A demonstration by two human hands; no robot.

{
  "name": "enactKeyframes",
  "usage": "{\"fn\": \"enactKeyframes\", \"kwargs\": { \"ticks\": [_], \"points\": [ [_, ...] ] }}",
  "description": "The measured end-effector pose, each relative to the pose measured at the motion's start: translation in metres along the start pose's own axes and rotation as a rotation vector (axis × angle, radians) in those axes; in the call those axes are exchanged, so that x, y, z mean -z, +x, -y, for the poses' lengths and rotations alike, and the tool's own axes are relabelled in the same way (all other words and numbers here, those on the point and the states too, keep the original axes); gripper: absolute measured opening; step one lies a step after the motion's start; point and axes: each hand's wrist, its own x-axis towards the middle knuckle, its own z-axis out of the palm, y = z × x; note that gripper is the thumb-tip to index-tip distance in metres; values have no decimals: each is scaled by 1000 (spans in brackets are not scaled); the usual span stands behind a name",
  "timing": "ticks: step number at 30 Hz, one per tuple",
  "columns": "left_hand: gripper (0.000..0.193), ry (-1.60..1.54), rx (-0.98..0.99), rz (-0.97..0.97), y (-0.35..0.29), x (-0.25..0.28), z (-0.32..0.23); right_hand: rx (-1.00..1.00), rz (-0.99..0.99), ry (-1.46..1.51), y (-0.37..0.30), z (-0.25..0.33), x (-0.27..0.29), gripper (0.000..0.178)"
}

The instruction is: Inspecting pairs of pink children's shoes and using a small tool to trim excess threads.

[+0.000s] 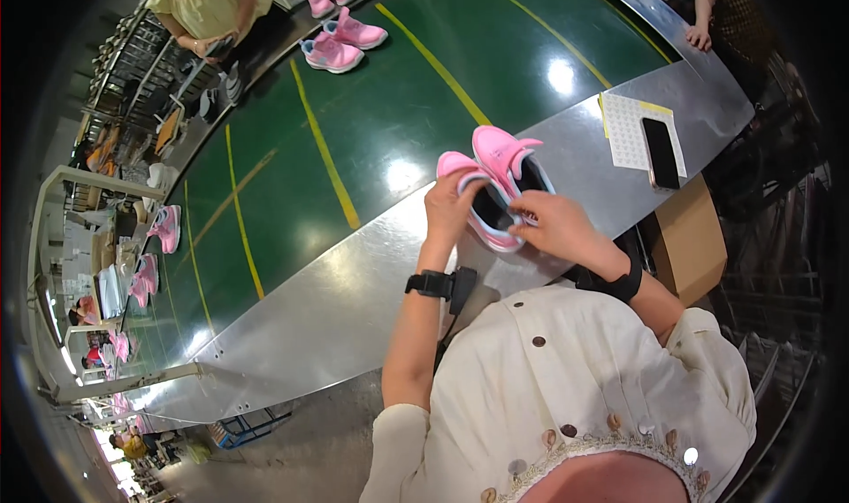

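Two small pink shoes with dark insides stand side by side on the metal edge of the table, toes pointing away from me. My left hand [449, 204] is closed on the upper of the left pink shoe [456, 161], by its tongue. At the same shoe's opening, my right hand [559, 227] pinches the collar near the heel. The right pink shoe [497, 147] touches its mate, and its strap sticks out to the side. My right fingers partly cover the heels of both shoes.
A green conveyor belt [354, 122] with yellow lines runs beyond the metal ledge [309, 317]. More pink shoes [332, 53] sit on it. A black phone [660, 153] lies on a sticker sheet [626, 140] at right, above a cardboard box [694, 246]. Other people stand across the belt.
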Motion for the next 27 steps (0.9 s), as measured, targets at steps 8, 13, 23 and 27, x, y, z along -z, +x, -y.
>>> {"fn": "enactKeyframes", "kwargs": {
  "ticks": [8, 13, 23, 27],
  "points": [
    [33, -1190, 322, -241, -1, 37, 3, -175, -178, -181, -6, -21, 18, 42],
    [35, -1881, 12, -210, -7, 47, 0, -360, -122, -38, -11, -38, -9, 41],
    [32, -2393, -3, -236, -7, 64, -9, -308, -177, -34, -12, -52, -16, 34],
    [45, -2589, -164, -136, -5, 61, 3, -286, -191, -30, -12, -52, -17, 34]
  ]
}}
